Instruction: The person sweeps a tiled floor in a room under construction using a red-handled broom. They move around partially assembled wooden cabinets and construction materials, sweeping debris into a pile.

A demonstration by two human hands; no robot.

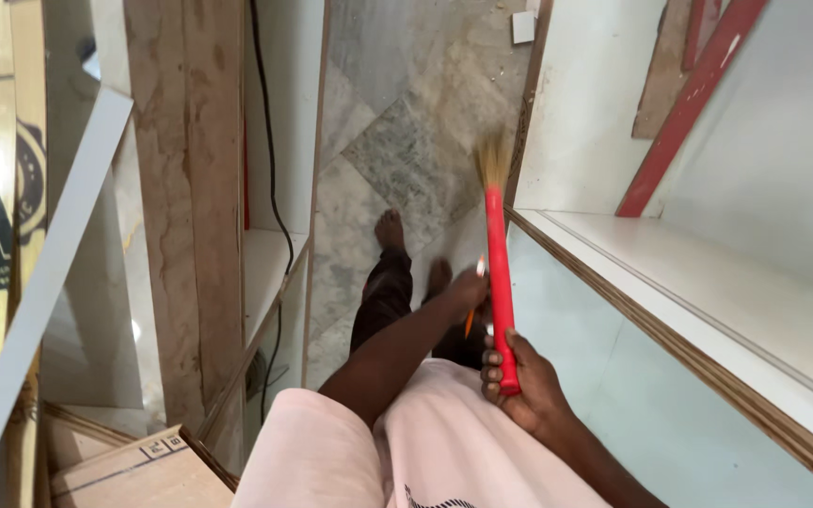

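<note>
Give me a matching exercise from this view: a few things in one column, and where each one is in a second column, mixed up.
Things:
1. red-handled brush
2. black cable
3. cardboard box
4. red strip

Places:
A. bottom left corner, beside the wooden panels
B. leaning against the white wall, upper right
C. gripped in the right hand, bristles pointing away
D. hanging down the white panel on the left

Pairs: 1-C, 2-D, 3-A, 4-B

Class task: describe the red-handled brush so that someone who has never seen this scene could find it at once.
Start at the white shelf board with a brown plywood edge on the right. Just left of it, the right hand grips a slim red-handled brush, its straw-coloured bristles pointing at the floor; nothing nearby is as red and upright.
</note>
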